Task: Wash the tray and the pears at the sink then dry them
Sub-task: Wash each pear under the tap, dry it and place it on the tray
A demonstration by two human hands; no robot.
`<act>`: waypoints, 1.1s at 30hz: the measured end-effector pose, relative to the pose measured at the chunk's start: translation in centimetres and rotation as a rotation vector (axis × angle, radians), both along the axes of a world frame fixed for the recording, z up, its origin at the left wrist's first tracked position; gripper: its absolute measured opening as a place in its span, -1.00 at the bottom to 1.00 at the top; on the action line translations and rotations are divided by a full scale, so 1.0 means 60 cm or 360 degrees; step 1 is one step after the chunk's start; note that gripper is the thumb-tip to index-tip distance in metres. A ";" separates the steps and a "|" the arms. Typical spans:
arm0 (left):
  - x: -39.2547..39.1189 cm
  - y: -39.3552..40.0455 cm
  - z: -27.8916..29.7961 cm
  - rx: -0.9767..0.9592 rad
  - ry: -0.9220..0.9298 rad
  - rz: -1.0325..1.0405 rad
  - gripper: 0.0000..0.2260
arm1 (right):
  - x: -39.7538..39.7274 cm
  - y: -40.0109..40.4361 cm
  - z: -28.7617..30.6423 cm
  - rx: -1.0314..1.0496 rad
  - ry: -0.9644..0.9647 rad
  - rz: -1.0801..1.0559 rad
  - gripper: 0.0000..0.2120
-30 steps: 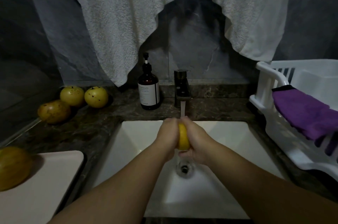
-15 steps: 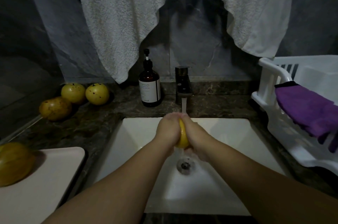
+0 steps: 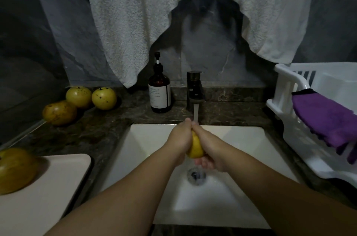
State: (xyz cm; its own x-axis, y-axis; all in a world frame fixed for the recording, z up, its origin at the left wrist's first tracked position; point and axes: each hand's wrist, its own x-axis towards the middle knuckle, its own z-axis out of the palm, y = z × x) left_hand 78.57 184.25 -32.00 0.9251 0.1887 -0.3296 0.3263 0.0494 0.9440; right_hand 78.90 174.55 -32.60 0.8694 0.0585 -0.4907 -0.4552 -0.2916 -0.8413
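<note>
Centre of frame: left hand (image 3: 180,140) and right hand (image 3: 209,147) wrap around one yellow pear (image 3: 195,146) from either side, fingers curled on it, both gripping, over the white sink (image 3: 251,139). Water stream (image 3: 195,113) runs from the dark faucet (image 3: 194,89) onto the fingertips just above the pear. Drain (image 3: 196,175) sits right below the hands. Lower left: pale tray (image 3: 63,181) on the dark counter (image 3: 100,129), one pear on tray (image 3: 16,170) at its left edge, partly cut off by the frame. Left middle: three spotted pears on counter (image 3: 80,101) grouped near the wall, touching or nearly so. Amber pump bottle (image 3: 159,89) stands upright just left of the faucet. White towel (image 3: 135,13) hangs across the top, with a dark shadow on the wall in its gap. Right edge: white dish rack (image 3: 289,89) with a purple cloth (image 3: 326,118) draped over its rim.
</note>
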 end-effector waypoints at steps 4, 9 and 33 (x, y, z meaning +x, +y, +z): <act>-0.008 0.012 0.000 -0.0329 0.0143 -0.0099 -0.46 | 0.011 0.002 -0.007 0.0106 -0.0389 -0.0016 -0.58; -0.009 0.004 -0.001 -0.0460 0.0054 -0.0128 -0.55 | 0.015 0.004 -0.001 0.0197 -0.0292 -0.0138 -0.56; 0.005 0.015 -0.020 -0.0041 -0.0011 -0.0179 -0.48 | 0.023 0.006 0.004 -0.0183 -0.0429 0.0026 -0.40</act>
